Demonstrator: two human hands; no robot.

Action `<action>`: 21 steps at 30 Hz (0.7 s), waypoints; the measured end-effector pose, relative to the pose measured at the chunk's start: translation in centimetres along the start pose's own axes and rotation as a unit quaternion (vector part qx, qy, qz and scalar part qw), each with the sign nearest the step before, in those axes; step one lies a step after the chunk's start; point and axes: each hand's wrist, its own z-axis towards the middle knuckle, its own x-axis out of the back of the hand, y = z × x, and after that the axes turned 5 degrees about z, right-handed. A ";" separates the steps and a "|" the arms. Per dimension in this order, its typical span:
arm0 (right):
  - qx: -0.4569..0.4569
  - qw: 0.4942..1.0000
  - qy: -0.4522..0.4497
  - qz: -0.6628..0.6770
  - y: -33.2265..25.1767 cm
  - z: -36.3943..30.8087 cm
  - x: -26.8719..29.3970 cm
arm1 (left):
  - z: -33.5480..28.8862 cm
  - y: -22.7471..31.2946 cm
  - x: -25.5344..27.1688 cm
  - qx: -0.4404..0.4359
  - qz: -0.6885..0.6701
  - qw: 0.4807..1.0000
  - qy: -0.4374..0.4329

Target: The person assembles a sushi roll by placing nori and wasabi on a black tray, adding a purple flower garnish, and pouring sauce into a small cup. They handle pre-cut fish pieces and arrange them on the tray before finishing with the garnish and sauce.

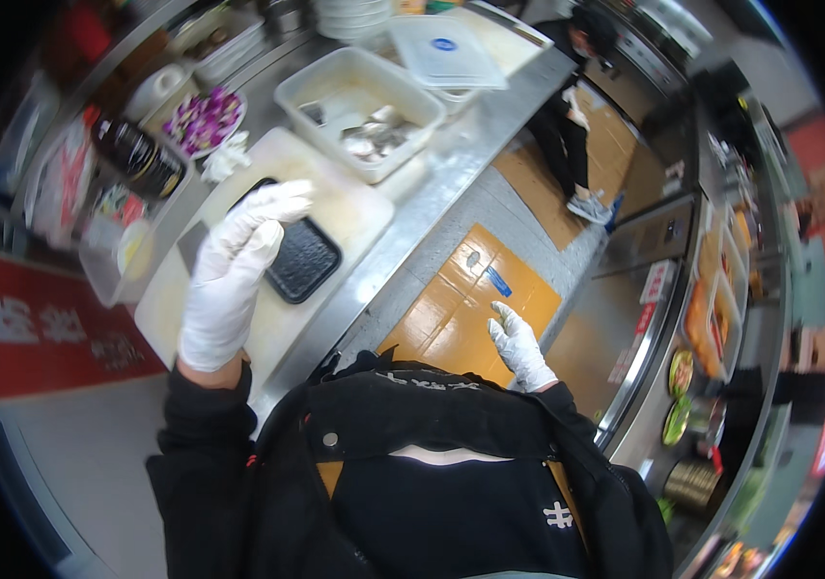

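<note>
My left hand point(229, 275), in a white glove, is over a white cutting board point(349, 198). Its fingers are pressed together with the thumb close against them; whatever they may hold is hidden. Under and beside it lies a black rectangular tray point(304, 259), partly covered by the hand. A flat grey piece point(194, 241) shows on the board by the wrist, its kind unclear. Off the counter, above the cardboard on the floor, my gloved right hand point(520, 355) is open with fingers apart, holding nothing that I can see.
A clear tub point(301, 92) with silvery pieces inside stands beyond the board, near a lidded container point(446, 53). To the left are a bowl of purple petals point(205, 121) and a dark bottle point(137, 154). Another person point(567, 125) is at far right, over floor cardboard point(451, 309).
</note>
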 end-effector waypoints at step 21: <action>0.241 0.936 -0.254 0.037 -16.9 16.6 -4.4 | 4.0 15.7 -1.8 -0.456 0.449 0.766 -0.058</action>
